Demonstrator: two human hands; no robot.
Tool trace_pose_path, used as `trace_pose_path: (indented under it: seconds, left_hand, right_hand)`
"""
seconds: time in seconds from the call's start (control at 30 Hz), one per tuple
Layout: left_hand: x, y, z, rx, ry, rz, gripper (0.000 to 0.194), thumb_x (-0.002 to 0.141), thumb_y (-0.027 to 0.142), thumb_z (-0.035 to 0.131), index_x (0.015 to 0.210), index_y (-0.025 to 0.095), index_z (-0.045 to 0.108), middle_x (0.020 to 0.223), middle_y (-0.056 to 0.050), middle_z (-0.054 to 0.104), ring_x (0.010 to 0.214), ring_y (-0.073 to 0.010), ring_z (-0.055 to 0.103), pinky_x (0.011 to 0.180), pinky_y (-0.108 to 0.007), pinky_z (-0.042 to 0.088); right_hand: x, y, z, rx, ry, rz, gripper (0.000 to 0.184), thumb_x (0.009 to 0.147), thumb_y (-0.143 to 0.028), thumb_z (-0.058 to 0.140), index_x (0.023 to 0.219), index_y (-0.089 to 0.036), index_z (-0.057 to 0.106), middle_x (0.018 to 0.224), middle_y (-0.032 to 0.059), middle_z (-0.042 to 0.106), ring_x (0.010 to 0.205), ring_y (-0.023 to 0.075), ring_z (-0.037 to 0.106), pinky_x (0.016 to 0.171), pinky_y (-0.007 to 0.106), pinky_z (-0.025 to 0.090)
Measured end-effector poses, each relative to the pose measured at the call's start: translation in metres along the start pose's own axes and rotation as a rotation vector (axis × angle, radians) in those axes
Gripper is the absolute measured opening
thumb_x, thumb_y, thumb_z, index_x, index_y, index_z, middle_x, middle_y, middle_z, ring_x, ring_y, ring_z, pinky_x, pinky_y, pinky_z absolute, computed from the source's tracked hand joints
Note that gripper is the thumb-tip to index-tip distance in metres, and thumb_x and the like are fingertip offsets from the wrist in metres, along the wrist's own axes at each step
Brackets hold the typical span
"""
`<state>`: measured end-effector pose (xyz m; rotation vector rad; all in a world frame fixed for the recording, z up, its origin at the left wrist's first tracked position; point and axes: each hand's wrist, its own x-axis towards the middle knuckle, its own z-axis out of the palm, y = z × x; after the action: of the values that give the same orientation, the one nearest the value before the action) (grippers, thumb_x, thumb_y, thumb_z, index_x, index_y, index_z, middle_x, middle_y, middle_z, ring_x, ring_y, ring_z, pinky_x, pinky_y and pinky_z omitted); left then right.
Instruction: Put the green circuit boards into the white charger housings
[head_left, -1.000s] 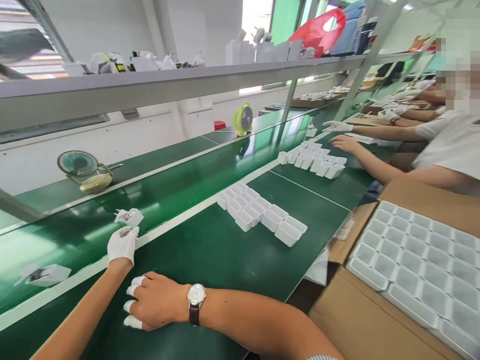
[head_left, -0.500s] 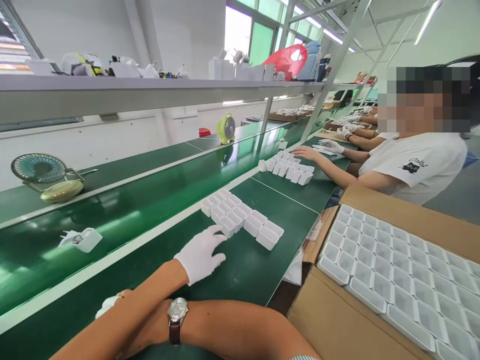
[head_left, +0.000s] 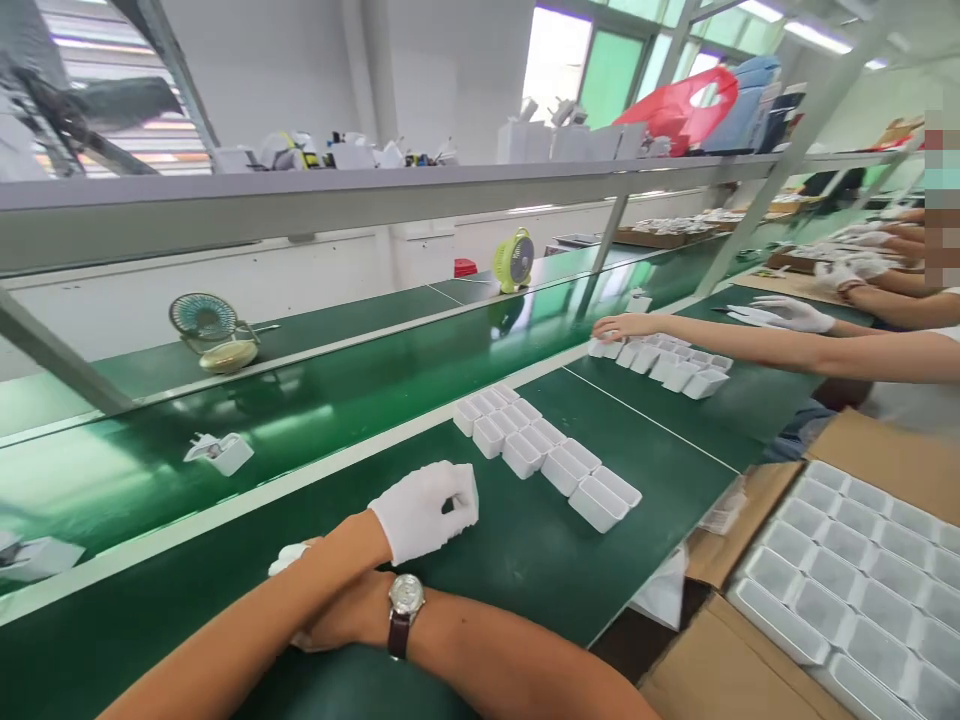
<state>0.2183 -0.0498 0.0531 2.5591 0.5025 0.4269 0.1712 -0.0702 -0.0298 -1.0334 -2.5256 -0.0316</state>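
My left hand [head_left: 420, 512], in a white glove, is above the green table, its thumb and fingers closed on a small white open-topped box [head_left: 470, 495]. Much of that box is hidden behind the glove. Just right of it, several similar white boxes [head_left: 525, 450] stand side by side in a slanting row. My right arm, with a watch [head_left: 406, 597] on the wrist, crosses under my left forearm. Only a white-gloved bit of my right hand [head_left: 289, 557] shows past the forearm; its fingers are hidden.
Along the far side runs a shiny green belt [head_left: 360, 395] carrying a white box [head_left: 234, 455] with a plug-like piece. A cardboard carton [head_left: 712, 650] of white boxes stands at right. Beyond, a co-worker's bare hand [head_left: 626, 328] touches more boxes. A shelf [head_left: 375, 195] spans above.
My left hand has closed on a white box and drawn it back from the row. The view has turned left, and the co-worker's bare hand has reached farther toward the belt.
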Motion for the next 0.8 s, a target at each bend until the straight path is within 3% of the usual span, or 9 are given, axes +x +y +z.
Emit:
trace_pose_path:
  seconds: [0.1, 0.2, 0.27, 0.37, 0.47, 0.57, 0.67, 0.8]
  left_hand:
    - [-0.047, -0.035, -0.03, 0.077, 0.284, -0.171, 0.02, 0.08, 0.024, 0.066, 0.065, 0.02, 0.053, 0.075, 0.002, 0.062, 0.069, -0.0136, 0.059, 0.067, -0.028, 0.049]
    - [-0.1, -0.069, -0.051, 0.221, 0.587, -0.305, 0.029, 0.081, 0.024, 0.065, 0.062, 0.02, 0.043, 0.069, 0.002, 0.057, 0.064, -0.0134, 0.056, 0.061, -0.027, 0.046]
    - [-0.132, -0.085, -0.057, 0.308, 0.757, -0.271, 0.029, 0.082, 0.021, 0.063, 0.064, 0.021, 0.041, 0.075, 0.0, 0.059, 0.072, -0.0153, 0.06, 0.064, -0.029, 0.049]
    - [-0.169, -0.096, -0.058, 0.412, 0.918, -0.174, 0.019, 0.08, 0.015, 0.065, 0.076, 0.021, 0.047, 0.093, -0.005, 0.061, 0.092, -0.0201, 0.064, 0.077, -0.034, 0.054]
    - [-0.188, -0.097, -0.053, 0.453, 0.974, -0.147, 0.029, 0.078, 0.012, 0.067, 0.103, 0.02, 0.053, 0.105, -0.008, 0.061, 0.103, -0.0231, 0.062, 0.088, -0.04, 0.056]
    - [-0.195, -0.098, -0.046, 0.437, 0.964, -0.139, 0.05, 0.08, 0.008, 0.064, 0.125, 0.021, 0.047, 0.107, -0.008, 0.062, 0.102, -0.0224, 0.063, 0.091, -0.042, 0.056]
    - [-0.196, -0.099, -0.035, 0.41, 0.945, -0.122, 0.06, 0.082, 0.006, 0.062, 0.135, 0.022, 0.041, 0.104, -0.007, 0.064, 0.098, -0.0215, 0.064, 0.093, -0.042, 0.056]
    - [-0.194, -0.099, -0.021, 0.351, 0.928, -0.108, 0.061, 0.083, 0.005, 0.059, 0.137, 0.023, 0.039, 0.104, -0.007, 0.065, 0.103, -0.0224, 0.065, 0.096, -0.042, 0.055]
  right_hand:
    - [-0.005, 0.0, -0.003, -0.021, 0.023, -0.076, 0.017, 0.091, -0.035, 0.058, 0.09, -0.019, 0.064, 0.095, 0.004, 0.073, 0.089, 0.0208, 0.063, 0.079, 0.033, 0.047]
    - [-0.009, 0.003, -0.006, -0.029, 0.075, -0.105, 0.023, 0.091, -0.038, 0.059, 0.092, -0.017, 0.066, 0.093, 0.0094, 0.072, 0.093, 0.0251, 0.063, 0.081, 0.037, 0.047]
    - [-0.01, 0.006, -0.008, -0.003, 0.111, -0.109, 0.022, 0.092, -0.037, 0.059, 0.095, -0.017, 0.068, 0.093, 0.0098, 0.072, 0.094, 0.0239, 0.063, 0.083, 0.036, 0.047]
    - [-0.01, 0.017, -0.008, 0.066, 0.162, -0.02, 0.017, 0.093, -0.03, 0.058, 0.087, -0.019, 0.069, 0.089, 0.0074, 0.072, 0.092, 0.0203, 0.065, 0.085, 0.032, 0.048]
    - [-0.009, 0.034, -0.008, 0.09, 0.217, 0.108, 0.019, 0.094, -0.021, 0.053, 0.084, -0.018, 0.069, 0.086, 0.0088, 0.072, 0.088, 0.0218, 0.067, 0.084, 0.035, 0.05]
    - [-0.008, 0.048, -0.009, 0.113, 0.278, 0.217, 0.023, 0.097, -0.02, 0.048, 0.108, -0.016, 0.068, 0.101, 0.0125, 0.073, 0.096, 0.025, 0.067, 0.087, 0.04, 0.053]
    - [-0.01, 0.051, -0.01, 0.138, 0.297, 0.26, 0.035, 0.097, -0.023, 0.048, 0.13, -0.016, 0.058, 0.119, 0.0137, 0.069, 0.11, 0.0262, 0.065, 0.095, 0.043, 0.054]
    - [-0.014, 0.049, -0.011, 0.224, 0.293, 0.243, 0.048, 0.093, -0.02, 0.049, 0.141, -0.021, 0.05, 0.127, 0.0122, 0.066, 0.119, 0.026, 0.062, 0.101, 0.046, 0.054]
